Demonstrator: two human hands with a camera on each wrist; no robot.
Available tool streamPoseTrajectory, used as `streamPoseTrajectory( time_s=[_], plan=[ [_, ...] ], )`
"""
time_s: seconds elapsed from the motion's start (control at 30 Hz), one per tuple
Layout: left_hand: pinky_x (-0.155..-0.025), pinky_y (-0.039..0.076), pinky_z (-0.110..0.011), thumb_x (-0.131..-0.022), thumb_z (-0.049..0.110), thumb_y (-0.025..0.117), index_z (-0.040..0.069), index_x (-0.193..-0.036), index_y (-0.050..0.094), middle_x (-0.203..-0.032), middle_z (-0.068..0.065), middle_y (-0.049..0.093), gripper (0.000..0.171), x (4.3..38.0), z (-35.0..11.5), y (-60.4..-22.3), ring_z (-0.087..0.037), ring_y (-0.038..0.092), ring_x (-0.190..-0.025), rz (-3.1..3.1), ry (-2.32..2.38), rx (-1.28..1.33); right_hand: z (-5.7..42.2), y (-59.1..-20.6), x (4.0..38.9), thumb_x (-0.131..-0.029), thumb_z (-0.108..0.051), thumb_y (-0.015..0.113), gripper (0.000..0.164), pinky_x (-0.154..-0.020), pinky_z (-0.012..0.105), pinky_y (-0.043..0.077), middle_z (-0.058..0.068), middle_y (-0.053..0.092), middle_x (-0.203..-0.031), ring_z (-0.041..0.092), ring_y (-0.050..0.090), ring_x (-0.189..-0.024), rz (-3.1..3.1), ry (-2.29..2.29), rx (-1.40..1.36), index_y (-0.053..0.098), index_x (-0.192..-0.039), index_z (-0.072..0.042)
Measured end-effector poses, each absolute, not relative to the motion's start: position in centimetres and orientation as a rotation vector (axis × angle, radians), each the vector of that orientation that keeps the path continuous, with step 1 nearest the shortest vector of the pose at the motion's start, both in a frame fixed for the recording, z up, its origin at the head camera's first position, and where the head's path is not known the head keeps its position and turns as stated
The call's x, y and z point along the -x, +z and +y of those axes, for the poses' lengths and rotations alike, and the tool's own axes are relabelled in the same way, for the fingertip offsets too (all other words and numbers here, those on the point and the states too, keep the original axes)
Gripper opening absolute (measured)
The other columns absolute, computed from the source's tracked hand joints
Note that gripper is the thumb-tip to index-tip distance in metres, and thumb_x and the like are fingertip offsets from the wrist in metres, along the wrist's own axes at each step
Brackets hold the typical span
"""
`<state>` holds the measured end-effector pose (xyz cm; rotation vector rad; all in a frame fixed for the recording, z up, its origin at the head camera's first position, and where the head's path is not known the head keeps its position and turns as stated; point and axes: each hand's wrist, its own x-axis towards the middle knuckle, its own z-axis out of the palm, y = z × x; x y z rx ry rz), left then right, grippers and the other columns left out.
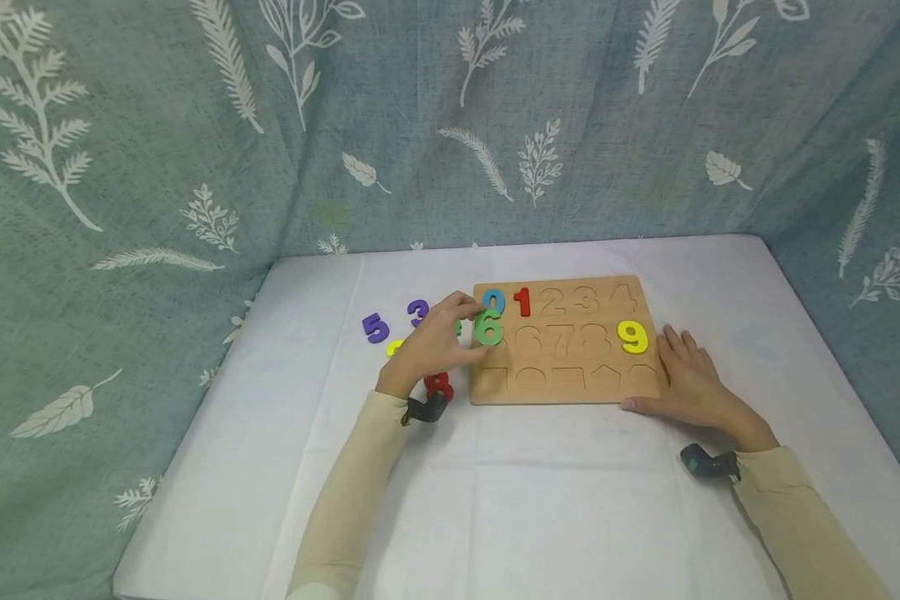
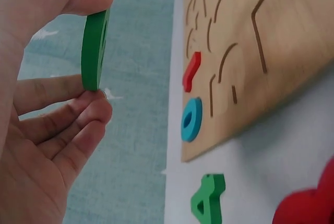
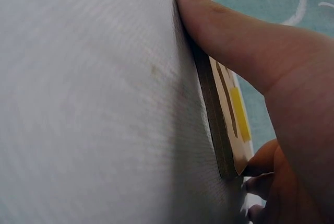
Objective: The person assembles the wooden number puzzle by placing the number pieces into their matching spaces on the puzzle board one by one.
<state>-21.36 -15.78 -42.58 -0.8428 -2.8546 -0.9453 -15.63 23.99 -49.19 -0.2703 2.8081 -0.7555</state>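
Observation:
My left hand (image 1: 437,340) pinches a green number 6 (image 2: 92,51) between thumb and fingertips, above the left end of a wooden number board (image 1: 528,395). The 6 is held on edge in the left wrist view. Lying on the board are a blue 0 (image 2: 196,121), a red 1 (image 1: 526,303) and a yellow 9 (image 1: 642,338). My right hand (image 1: 693,387) rests against the board's near right corner, thumb along the front edge and fingers beside the right edge. In the right wrist view the thumb (image 3: 229,33) touches the board's rim.
Left of the board lie a purple 5 (image 1: 376,331), a purple 3 (image 1: 418,311), a green 4 (image 2: 213,198), a red 8 (image 1: 439,382) and a yellow piece (image 1: 393,347) partly hidden by the left hand. A leaf-patterned cloth (image 1: 412,167) hangs behind the white-covered table (image 1: 570,500).

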Motion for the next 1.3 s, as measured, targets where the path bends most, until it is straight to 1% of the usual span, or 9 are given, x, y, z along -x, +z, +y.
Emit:
streamPoseTrajectory(
  time_s=[0.2, 0.4, 0.53, 0.63, 0.77, 0.87, 1.03, 1.17, 1.3],
  plan=[
    [-0.102, 0.055, -0.050, -0.082, 0.027, 0.085, 0.003, -0.140, 0.063, -0.122, -0.008, 0.060, 0.066, 22.2, -14.7, -42.8, -0.033, 0.062, -0.121, -2.875, -1.012, 0.860, 24.0, -49.5, 15.8, -0.074, -0.067, 0.081, 0.140, -0.121, 0.076, -0.003, 0.040, -0.003, -0.166, 0.060, -0.010, -0.154, 2.805, -0.743, 0.258, 0.005, -0.160, 0.012],
    [-0.109, 0.052, -0.049, -0.083, 0.022, 0.084, 0.000, -0.134, 0.065, -0.130, -0.007, 0.058, 0.059, 22.9, -13.8, -43.1, -0.028, 0.063, -0.125, -2.859, -1.063, 0.913, 24.0, -49.5, 15.7, -0.074, -0.068, 0.081, 0.140, -0.121, 0.076, -0.002, 0.040, -0.002, -0.166, 0.060, -0.010, -0.154, 2.810, -0.736, 0.264, 0.006, -0.160, 0.013],
    [-0.109, 0.052, -0.049, -0.083, 0.022, 0.084, 0.001, -0.131, 0.065, -0.131, -0.009, 0.057, 0.056, 23.3, -13.3, -43.4, -0.027, 0.064, -0.125, -2.867, -1.077, 0.943, 24.0, -49.4, 15.6, -0.074, -0.067, 0.081, 0.139, -0.121, 0.076, -0.002, 0.040, -0.002, -0.166, 0.061, -0.009, -0.154, 2.816, -0.741, 0.264, 0.007, -0.159, 0.014],
    [-0.108, 0.053, -0.049, -0.083, 0.023, 0.084, 0.004, -0.132, 0.066, -0.131, -0.008, 0.056, 0.055, 23.5, -13.0, -43.8, -0.028, 0.061, -0.124, -2.898, -1.064, 0.942, 24.0, -49.4, 15.5, -0.074, -0.066, 0.082, 0.139, -0.121, 0.076, -0.002, 0.040, -0.001, -0.166, 0.061, -0.008, -0.154, 2.820, -0.742, 0.257, 0.007, -0.159, 0.014],
    [-0.104, 0.055, -0.048, -0.084, 0.023, 0.083, 0.007, -0.133, 0.067, -0.129, -0.010, 0.056, 0.054, 23.6, -12.5, -44.1, -0.032, 0.059, -0.118, -2.905, -1.040, 0.968, 23.9, -49.4, 15.4, -0.074, -0.065, 0.082, 0.138, -0.122, 0.076, -0.002, 0.040, -0.001, -0.166, 0.060, -0.008, -0.154, 2.821, -0.741, 0.242, 0.007, -0.160, 0.014],
    [-0.102, 0.055, -0.046, -0.084, 0.023, 0.083, 0.007, -0.134, 0.067, -0.128, -0.010, 0.056, 0.055, 23.6, -12.2, -44.3, -0.033, 0.059, -0.117, -2.910, -1.028, 0.981, 23.8, -49.4, 15.3, -0.075, -0.064, 0.083, 0.138, -0.121, 0.076, -0.001, 0.040, -0.001, -0.166, 0.060, -0.008, -0.154, 2.821, -0.741, 0.237, 0.008, -0.159, 0.014],
    [-0.105, 0.053, -0.043, -0.084, 0.026, 0.084, 0.008, -0.141, 0.063, -0.133, -0.005, 0.056, 0.063, 23.5, -11.8, -44.5, -0.027, 0.056, -0.122, -2.971, -0.997, 0.931, 23.7, -49.3, 15.2, -0.075, -0.065, 0.082, 0.137, -0.122, 0.075, -0.001, 0.040, 0.000, -0.166, 0.060, -0.007, -0.154, 2.821, -0.725, 0.236, 0.009, -0.159, 0.015],
    [-0.107, 0.052, -0.045, -0.083, 0.028, 0.085, 0.011, -0.141, 0.063, -0.139, -0.005, 0.054, 0.063, 23.5, -11.5, -44.7, -0.026, 0.052, -0.128, -2.991, -0.981, 0.909, 23.6, -49.1, 15.2, -0.075, -0.065, 0.082, 0.137, -0.122, 0.076, -0.001, 0.040, 0.000, -0.166, 0.060, -0.007, -0.154, 2.822, -0.731, 0.238, 0.009, -0.159, 0.014],
    [-0.105, 0.054, -0.045, -0.083, 0.030, 0.085, 0.012, -0.138, 0.065, -0.141, -0.006, 0.054, 0.062, 23.6, -11.2, -44.9, -0.026, 0.053, -0.128, -2.993, -0.994, 0.918, 23.7, -49.0, 15.2, -0.075, -0.065, 0.082, 0.137, -0.121, 0.076, -0.001, 0.040, -0.001, -0.166, 0.061, -0.008, -0.154, 2.822, -0.734, 0.241, 0.008, -0.159, 0.014]
  ],
)
